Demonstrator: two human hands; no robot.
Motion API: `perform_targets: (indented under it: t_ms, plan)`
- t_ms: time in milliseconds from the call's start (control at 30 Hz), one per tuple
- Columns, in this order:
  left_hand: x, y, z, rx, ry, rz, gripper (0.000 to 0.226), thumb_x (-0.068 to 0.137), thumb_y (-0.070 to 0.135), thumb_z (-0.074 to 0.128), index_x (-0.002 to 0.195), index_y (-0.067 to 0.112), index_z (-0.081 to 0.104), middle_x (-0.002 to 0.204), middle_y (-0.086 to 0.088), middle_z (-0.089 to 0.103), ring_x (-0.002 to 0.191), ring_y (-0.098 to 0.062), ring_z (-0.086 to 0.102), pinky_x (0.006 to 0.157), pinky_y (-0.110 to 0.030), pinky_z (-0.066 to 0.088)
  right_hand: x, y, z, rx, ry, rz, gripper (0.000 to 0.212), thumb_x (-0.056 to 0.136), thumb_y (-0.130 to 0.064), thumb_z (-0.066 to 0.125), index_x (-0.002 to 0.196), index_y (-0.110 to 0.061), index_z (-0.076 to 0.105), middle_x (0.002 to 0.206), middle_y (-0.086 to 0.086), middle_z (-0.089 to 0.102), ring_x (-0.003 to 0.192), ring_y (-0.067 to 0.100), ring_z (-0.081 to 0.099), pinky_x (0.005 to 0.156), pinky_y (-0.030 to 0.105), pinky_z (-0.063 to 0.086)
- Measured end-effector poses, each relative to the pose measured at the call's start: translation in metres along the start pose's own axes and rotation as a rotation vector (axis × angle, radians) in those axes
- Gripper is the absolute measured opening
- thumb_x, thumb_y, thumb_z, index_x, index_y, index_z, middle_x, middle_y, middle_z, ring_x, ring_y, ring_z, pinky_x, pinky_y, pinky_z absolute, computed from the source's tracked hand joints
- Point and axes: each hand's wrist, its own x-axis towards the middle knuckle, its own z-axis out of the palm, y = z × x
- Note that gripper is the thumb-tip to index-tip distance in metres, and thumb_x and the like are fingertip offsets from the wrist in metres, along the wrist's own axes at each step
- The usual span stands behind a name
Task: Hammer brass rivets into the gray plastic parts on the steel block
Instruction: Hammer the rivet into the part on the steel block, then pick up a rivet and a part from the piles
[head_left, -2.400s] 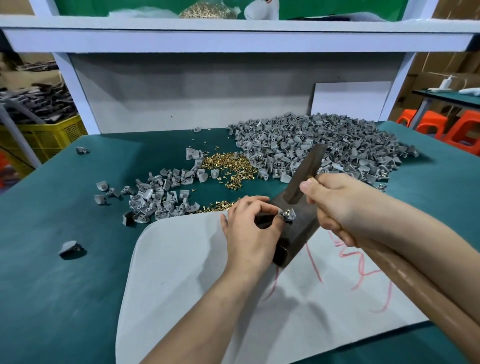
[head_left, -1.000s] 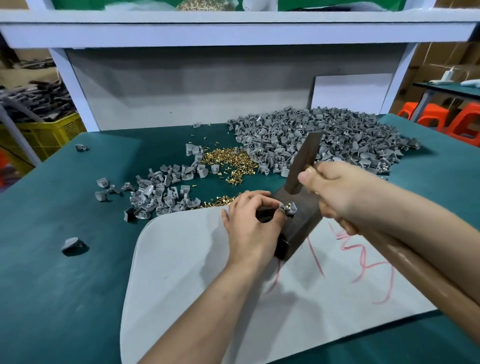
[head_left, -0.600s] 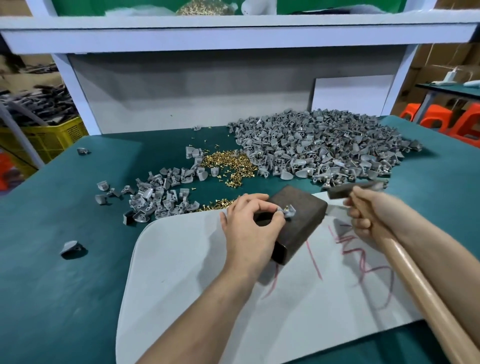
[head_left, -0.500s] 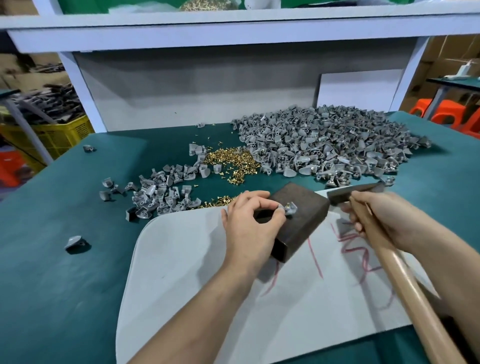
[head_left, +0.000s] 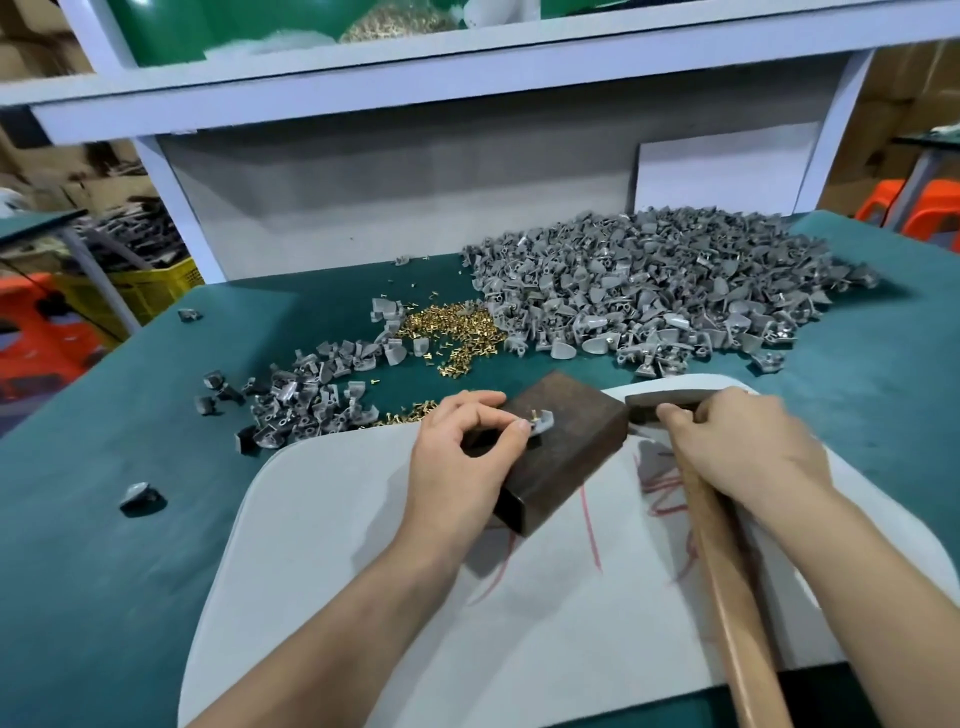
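Note:
A dark steel block (head_left: 566, 441) lies on a pale mat (head_left: 363, 571) in the middle of the table. On its top sits a gray plastic part (head_left: 542, 421) with a brass rivet standing in it. My left hand (head_left: 462, 457) pinches that part between thumb and finger. My right hand (head_left: 743, 441) grips a hammer (head_left: 727, 597) close to its head, which rests low on the mat just right of the block.
A big heap of gray parts (head_left: 649, 291) fills the back right of the green table (head_left: 104, 519). Loose brass rivets (head_left: 457, 332) lie behind the block, a smaller pile of parts (head_left: 306, 400) to the left. A shelf frame (head_left: 171, 208) stands behind.
The hammer was raised above the block and has come down to the right, its head now resting on the mat beside the block. My left hand has kept its hold on the part.

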Motion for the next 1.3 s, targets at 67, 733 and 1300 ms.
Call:
perform_targets:
  t_ms: [67,733,1300]
  plan:
    - [-0.002,0.001,-0.001,0.026,-0.009,0.001,0.015,0.08,0.019,0.074,0.067,0.025,0.071,0.105,0.018,0.063,0.11,-0.002,0.054,0.096,-0.027,0.04,-0.001,0.0,0.0,0.001,-0.002,-0.005,0.044,0.087,-0.057,0.05,0.077,-0.015,0.059,0.092,0.012,0.062,0.09,0.032,0.058,0.066,0.03,0.038]
    - [0.166,0.003,-0.059,1.102,-0.426,0.011,0.045,0.095,0.028,0.058,0.139,0.024,0.049,0.139,-0.008,0.053,0.097,-0.023,0.064,0.093,-0.031,0.046,0.0,0.001,0.009,-0.057,0.079,-0.061,0.038,0.086,-0.053,0.047,0.086,-0.02,0.065,0.095,0.006,0.066,0.089,0.029,0.059,0.065,0.028,0.035]
    - [0.151,-0.019,-0.055,1.08,-0.395,0.355,0.01,0.091,0.009,0.061,0.097,0.017,0.06,0.089,0.003,0.069,0.079,-0.013,0.062,0.075,-0.032,0.052,0.0,0.001,0.009,-0.067,0.062,-0.038,0.038,0.087,-0.052,0.044,0.081,-0.019,0.064,0.08,0.005,0.058,0.074,0.026,0.046,0.064,0.028,0.036]
